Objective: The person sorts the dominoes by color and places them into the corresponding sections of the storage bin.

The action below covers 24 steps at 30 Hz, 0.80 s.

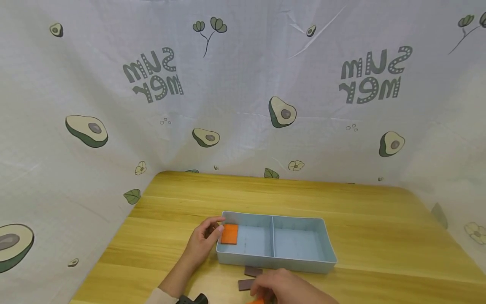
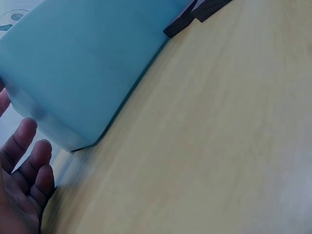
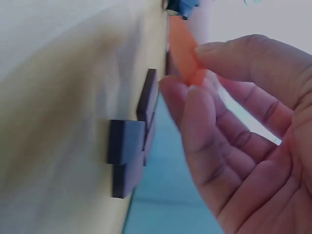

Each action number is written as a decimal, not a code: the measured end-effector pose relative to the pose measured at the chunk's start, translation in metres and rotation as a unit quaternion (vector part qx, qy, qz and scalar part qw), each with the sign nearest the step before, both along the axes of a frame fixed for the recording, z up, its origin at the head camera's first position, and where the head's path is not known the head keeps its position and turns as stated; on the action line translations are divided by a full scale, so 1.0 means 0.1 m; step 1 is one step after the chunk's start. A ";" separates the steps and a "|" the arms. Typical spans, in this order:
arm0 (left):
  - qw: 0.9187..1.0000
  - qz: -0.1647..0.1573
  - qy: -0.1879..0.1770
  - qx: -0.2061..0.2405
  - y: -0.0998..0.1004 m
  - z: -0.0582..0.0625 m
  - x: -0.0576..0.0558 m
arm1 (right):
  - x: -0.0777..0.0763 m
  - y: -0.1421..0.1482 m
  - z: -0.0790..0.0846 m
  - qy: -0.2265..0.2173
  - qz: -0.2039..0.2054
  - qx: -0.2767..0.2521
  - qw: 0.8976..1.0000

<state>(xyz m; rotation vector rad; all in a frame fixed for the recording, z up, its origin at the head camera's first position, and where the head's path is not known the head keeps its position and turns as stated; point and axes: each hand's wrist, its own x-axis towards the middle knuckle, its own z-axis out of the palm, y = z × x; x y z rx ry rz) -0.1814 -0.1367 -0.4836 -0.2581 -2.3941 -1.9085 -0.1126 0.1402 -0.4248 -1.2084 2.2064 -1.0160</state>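
Observation:
A light blue two-compartment box [image 1: 303, 264] stands on the table. Inside its left compartment, against the left wall, lies a square orange tile [image 1: 229, 234]. My left hand [image 1: 204, 239] is at the box's left end, thumb and index finger right at the rim; its other fingers [image 2: 40, 158] bend loosely beside the corner. In front of the box, my right hand [image 1: 282, 287] pinches another orange tile [image 3: 184, 48] between thumb and fingertips, above the table. Near that hand lie several dark brown rectangular tiles [image 1: 253, 271], some overlapping in the right wrist view.
The wooden table [image 1: 144, 253] extends to both sides of the box. A pale curtain [image 1: 243, 84] printed with avocados hangs behind and along the sides. A black strapped device [image 1: 193, 299] shows at the left wrist.

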 end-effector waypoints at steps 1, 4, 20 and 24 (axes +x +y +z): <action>1.000 0.000 0.000 0.001 0.00 0.00 0.00 | 0.00 0.00 0.03 -0.023 -0.006 -0.010 1.000; 1.000 -0.002 -0.002 0.004 0.01 0.01 0.00 | 0.01 -0.03 0.11 -0.050 -0.023 -0.039 0.998; 1.000 -0.003 -0.004 0.004 0.00 0.01 0.01 | -0.13 -0.28 0.31 0.095 -0.231 -0.172 0.953; 1.000 -0.001 -0.002 0.002 0.01 0.02 0.01 | -0.24 -0.32 0.31 0.108 -0.249 -0.174 0.946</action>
